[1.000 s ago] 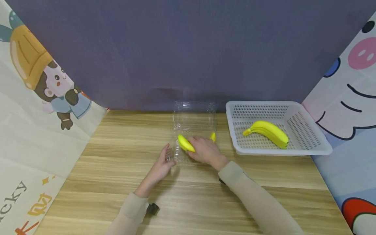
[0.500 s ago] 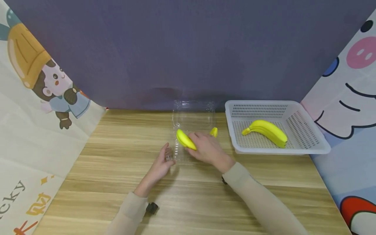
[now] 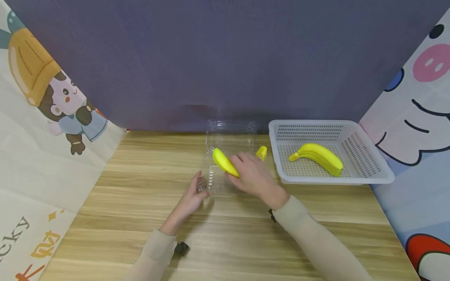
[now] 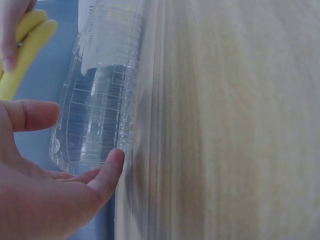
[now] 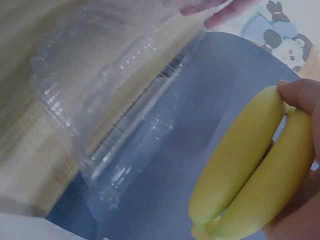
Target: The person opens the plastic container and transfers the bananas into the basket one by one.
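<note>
In the head view my right hand (image 3: 251, 173) holds a small bunch of yellow bananas (image 3: 225, 162) above the clear plastic clamshell box (image 3: 218, 187). The right wrist view shows two bananas (image 5: 240, 155) joined at one end, gripped along one side by the thumb and fingers. The box stands on the table with its lid (image 3: 230, 136) raised against the back wall. My left hand (image 3: 191, 195) is at the box's left side, its fingers loosely spread. In the left wrist view one fingertip (image 4: 116, 157) touches or nearly touches the box's lower edge.
A white perforated basket (image 3: 372, 180) stands right of the box, with another bunch of bananas (image 3: 318, 156) in it. A dark wall (image 3: 225, 58) closes off the wooden table (image 3: 140, 171) at the back. Printed cloths hang at both sides.
My right hand has lifted the held bananas up from the box and moved slightly right, tilting them a little. The left hand has stayed at the box's left side.
</note>
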### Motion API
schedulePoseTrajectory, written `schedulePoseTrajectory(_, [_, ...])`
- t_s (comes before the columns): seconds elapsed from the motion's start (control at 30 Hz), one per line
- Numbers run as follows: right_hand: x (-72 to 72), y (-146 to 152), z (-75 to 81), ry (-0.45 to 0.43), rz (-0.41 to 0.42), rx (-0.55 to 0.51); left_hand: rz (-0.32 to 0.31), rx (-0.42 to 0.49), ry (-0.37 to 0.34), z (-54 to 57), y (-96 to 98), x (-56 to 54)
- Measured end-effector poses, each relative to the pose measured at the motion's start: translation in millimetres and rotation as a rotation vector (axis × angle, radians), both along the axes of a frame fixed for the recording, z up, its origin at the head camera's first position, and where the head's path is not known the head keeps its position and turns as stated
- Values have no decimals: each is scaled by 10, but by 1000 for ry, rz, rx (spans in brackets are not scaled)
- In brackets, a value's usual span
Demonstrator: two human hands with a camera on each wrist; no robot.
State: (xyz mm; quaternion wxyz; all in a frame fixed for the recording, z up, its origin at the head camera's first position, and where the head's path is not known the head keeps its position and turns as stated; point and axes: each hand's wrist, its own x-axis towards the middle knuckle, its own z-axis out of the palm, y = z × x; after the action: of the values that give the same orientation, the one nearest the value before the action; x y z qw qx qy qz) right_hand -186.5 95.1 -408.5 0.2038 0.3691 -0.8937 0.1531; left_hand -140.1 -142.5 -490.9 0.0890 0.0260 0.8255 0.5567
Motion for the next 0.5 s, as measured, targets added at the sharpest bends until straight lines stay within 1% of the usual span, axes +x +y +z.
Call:
schedulePoseTrajectory(0.1, [25,25,48,36,-1,-17,0,9,-1,2,5,3])
schedulePoseTrajectory(0.27, [46,72,98,76,-25,-25,5,11,3,14,12,9])
schedulePoseTrajectory(0.5, [49,140,141,102,-14,-90,7,10,9,-15,6,-2])
